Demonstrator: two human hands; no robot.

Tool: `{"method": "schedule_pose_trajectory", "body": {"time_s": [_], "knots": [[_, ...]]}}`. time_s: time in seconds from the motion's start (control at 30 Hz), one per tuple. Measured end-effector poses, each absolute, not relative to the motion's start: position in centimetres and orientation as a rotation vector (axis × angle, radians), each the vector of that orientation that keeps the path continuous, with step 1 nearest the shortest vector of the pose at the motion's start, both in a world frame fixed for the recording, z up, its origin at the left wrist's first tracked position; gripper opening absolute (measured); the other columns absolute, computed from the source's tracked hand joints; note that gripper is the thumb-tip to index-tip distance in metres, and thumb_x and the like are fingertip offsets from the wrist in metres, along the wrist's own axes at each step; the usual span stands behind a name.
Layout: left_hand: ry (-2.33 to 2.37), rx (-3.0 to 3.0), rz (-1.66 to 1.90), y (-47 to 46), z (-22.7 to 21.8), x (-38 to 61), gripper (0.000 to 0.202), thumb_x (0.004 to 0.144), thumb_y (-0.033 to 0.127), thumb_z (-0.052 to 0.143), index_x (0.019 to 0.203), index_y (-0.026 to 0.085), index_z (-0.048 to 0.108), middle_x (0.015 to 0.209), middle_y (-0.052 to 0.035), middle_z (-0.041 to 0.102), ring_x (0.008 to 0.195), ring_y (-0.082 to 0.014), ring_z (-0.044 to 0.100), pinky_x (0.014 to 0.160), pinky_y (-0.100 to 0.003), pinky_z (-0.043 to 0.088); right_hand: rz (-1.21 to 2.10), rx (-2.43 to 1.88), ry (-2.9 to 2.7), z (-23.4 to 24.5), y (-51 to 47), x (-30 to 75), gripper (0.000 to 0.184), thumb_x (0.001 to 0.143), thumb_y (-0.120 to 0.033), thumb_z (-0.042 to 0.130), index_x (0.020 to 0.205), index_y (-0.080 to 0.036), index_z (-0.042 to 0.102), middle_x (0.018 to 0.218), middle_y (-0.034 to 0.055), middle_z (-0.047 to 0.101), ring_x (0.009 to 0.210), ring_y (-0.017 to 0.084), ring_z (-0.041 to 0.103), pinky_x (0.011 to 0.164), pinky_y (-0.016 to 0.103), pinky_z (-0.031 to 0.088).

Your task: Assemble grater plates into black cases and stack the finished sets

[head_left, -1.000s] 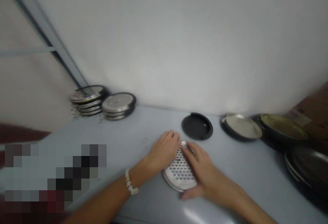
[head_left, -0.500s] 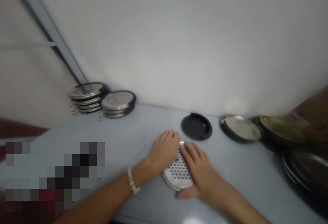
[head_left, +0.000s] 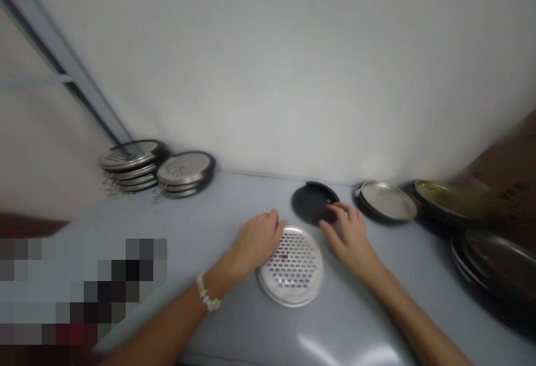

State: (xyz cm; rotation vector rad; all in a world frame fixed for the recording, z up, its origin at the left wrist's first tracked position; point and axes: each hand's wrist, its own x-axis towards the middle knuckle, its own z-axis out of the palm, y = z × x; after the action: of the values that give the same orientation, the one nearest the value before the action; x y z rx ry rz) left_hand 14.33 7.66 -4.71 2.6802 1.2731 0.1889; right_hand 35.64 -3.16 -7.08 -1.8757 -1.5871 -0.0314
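A round, perforated stainless-steel disc (head_left: 293,268) lies flat on a pale grey table (head_left: 347,315). The open left hand (head_left: 255,241), a white beaded bracelet (head_left: 207,293) at its wrist, rests against the disc's left rim without gripping it. The open right hand (head_left: 349,237), apart from the left, sits beyond the disc's right side, its fingertips (head_left: 335,209) at the edge of a round black lid (head_left: 313,201). Farther back, two stacks of perforated steel discs (head_left: 133,165) (head_left: 185,171) stand at left; a round steel lid (head_left: 387,201) and a gold-toned round lid (head_left: 448,199) lie at right.
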Motion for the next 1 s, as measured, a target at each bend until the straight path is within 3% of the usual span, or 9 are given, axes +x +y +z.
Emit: {"method": "schedule_pose_trajectory", "body": {"time_s": [0.13,0.23,0.37,0.47,0.6,0.7,0.8,0.9,1.0], "knots": [[1.186,2.617,0.216,8.0,-4.5,14.2,0.043,0.103,0.043,0.031,0.090,0.018,0.063,0.088,-0.0108,0.073,0.083,-0.0270,0.069,0.070,-0.034,0.043,-0.039,-1.950,-1.510,-8.5,-2.3,38.3,0.031,0.096,-0.046,0.047,0.107,-0.021,0.061,0.118,0.0143,0.053,0.112,0.032,0.052,0.101,0.053,0.042],[1.136,2.557,0.212,8.3,-4.3,14.2,0.052,0.102,0.046,0.029,0.080,0.017,0.066,0.086,-0.0109,0.073,0.081,-0.0252,0.068,0.072,-0.034,0.042,0.009,-1.963,-1.420,-8.6,-2.0,39.2,0.029,0.095,-0.048,0.047,0.089,-0.021,0.058,0.108,0.0119,0.053,0.104,0.029,0.056,0.097,0.049,0.045],[1.122,2.453,0.195,9.0,-3.9,14.3,0.054,0.100,0.049,0.031,0.077,0.017,0.067,0.086,-0.0113,0.073,0.081,-0.0245,0.067,0.073,-0.033,0.043,0.012,-1.991,-1.398,-8.3,-2.1,39.4,0.024,0.092,-0.042,0.047,0.081,-0.022,0.054,0.104,0.0112,0.053,0.095,0.027,0.060,0.091,0.045,0.048],[1.134,2.372,0.215,9.7,-3.7,14.1,0.051,0.101,0.045,0.029,0.080,0.018,0.067,0.090,-0.0117,0.074,0.087,-0.0249,0.067,0.078,-0.033,0.045,0.015,-2.041,-1.385,-8.1,-2.4,39.4,0.015,0.088,-0.033,0.047,0.092,-0.020,0.054,0.102,0.0105,0.055,0.088,0.026,0.061,0.084,0.042,0.050],[1.232,2.275,0.328,10.5,-3.9,13.9,0.039,0.100,0.035,0.031,0.090,0.017,0.064,0.093,-0.0119,0.074,0.090,-0.0241,0.068,0.080,-0.034,0.048,0.031,-2.063,-1.376,-8.0,-2.6,39.2,0.040,0.082,-0.023,0.047,0.121,-0.015,0.051,0.117,0.0155,0.059,0.095,0.027,0.063,0.089,0.043,0.050],[1.195,2.103,0.365,10.7,-4.4,13.7,0.028,0.099,0.033,0.036,0.109,0.017,0.057,0.079,-0.0049,0.071,0.066,-0.0181,0.066,0.063,-0.028,0.050,0.078,-2.048,-1.404,-8.0,-2.6,38.8,0.052,0.081,-0.020,0.045,0.133,-0.011,0.047,0.128,0.0189,0.058,0.104,0.028,0.063,0.096,0.046,0.048],[1.080,1.894,0.356,10.5,-4.9,13.8,0.032,0.098,0.032,0.037,0.123,0.015,0.046,0.071,0.0006,0.066,0.047,-0.0124,0.059,0.046,-0.022,0.046,0.158,-2.040,-1.424,-8.0,-2.6,38.1,0.058,0.082,-0.021,0.044,0.138,-0.007,0.046,0.133,0.0210,0.057,0.114,0.030,0.060,0.101,0.048,0.046],[0.971,1.794,0.404,10.3,-5.4,14.0,0.032,0.095,0.028,0.043,0.123,0.015,0.046,0.097,-0.0068,0.069,0.046,-0.0082,0.060,0.044,-0.020,0.048,0.228,-2.001,-1.439,-8.0,-2.7,37.5,0.064,0.081,-0.022,0.044,0.143,-0.007,0.044,0.137,0.0193,0.056,0.124,0.028,0.056,0.108,0.046,0.042],[0.905,1.788,0.447,10.2,-5.9,14.0,0.033,0.090,0.028,0.052,0.120,0.014,0.049,0.122,-0.0137,0.063,0.047,-0.0057,0.061,0.045,-0.021,0.050,0.296,-1.950,-1.452,-8.0,-2.7,37.1,0.068,0.081,-0.023,0.044,0.146,-0.005,0.042,0.140,0.0186,0.055,0.130,0.028,0.051,0.113,0.045,0.038]]}}
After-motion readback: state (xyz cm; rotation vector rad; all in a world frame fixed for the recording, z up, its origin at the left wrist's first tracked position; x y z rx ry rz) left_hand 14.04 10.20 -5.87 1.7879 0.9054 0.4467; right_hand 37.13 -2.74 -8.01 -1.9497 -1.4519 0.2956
